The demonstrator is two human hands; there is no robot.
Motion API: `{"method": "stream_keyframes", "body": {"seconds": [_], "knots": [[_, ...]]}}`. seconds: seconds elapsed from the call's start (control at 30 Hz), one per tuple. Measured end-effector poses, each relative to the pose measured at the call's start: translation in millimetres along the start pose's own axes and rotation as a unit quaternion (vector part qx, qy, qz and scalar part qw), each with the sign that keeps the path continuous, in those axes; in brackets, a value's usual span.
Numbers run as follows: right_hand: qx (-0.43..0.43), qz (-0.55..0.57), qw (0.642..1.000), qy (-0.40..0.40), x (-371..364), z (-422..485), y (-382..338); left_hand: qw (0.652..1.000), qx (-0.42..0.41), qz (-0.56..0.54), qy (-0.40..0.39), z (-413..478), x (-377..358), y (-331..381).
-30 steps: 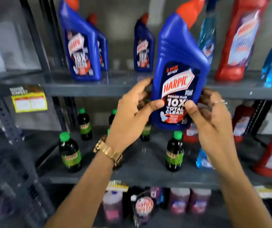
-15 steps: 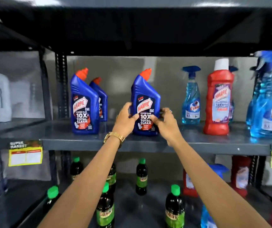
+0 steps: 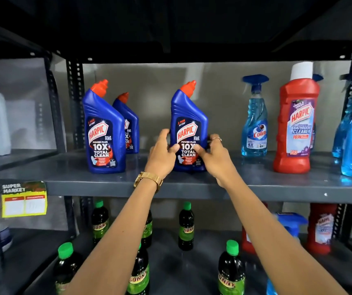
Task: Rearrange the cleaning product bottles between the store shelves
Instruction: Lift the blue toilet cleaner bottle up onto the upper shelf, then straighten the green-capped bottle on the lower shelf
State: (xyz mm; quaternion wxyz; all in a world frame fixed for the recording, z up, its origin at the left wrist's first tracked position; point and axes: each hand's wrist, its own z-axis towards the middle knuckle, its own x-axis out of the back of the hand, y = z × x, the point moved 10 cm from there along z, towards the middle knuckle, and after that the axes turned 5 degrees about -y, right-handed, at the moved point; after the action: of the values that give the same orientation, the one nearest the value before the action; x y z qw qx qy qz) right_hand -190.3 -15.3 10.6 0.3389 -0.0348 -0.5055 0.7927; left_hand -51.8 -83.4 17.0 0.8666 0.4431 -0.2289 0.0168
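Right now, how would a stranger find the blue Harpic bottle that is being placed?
Look at the grey middle shelf. Three blue Harpic bottles stand there; the target bottle stands alone, right of the other two. Only it has both hands, left hand and right hand, around it.

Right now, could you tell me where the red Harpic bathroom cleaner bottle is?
The red Harpic bottle stands right on the upper shelf, beside the Colin spray bottle.

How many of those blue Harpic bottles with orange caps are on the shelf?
3. One stands held between the left hand and right hand; one stands further left; one behind it, partly hidden. Others may be hidden.
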Motion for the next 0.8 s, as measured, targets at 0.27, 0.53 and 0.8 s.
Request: {"method": "stream_keyframes", "body": {"seconds": [0.27,0.53,0.8], "knots": [[0.04,-0.037,0.998,0.027,4.3,-7.2,-5.3,0.999,-0.024,0.033,0.023,-8.0,0.3,3.0],[0.319,-0.017,0.914,0.249,30.9,-143.1,19.0,0.87,-0.383,0.113,0.289,-132.8,-20.1,40.7],[-0.002,-0.064,0.979,0.195,27.6,-217.4,230.8,0.989,-0.144,0.034,0.012,-182.6,-177.0,-126.8]]}}
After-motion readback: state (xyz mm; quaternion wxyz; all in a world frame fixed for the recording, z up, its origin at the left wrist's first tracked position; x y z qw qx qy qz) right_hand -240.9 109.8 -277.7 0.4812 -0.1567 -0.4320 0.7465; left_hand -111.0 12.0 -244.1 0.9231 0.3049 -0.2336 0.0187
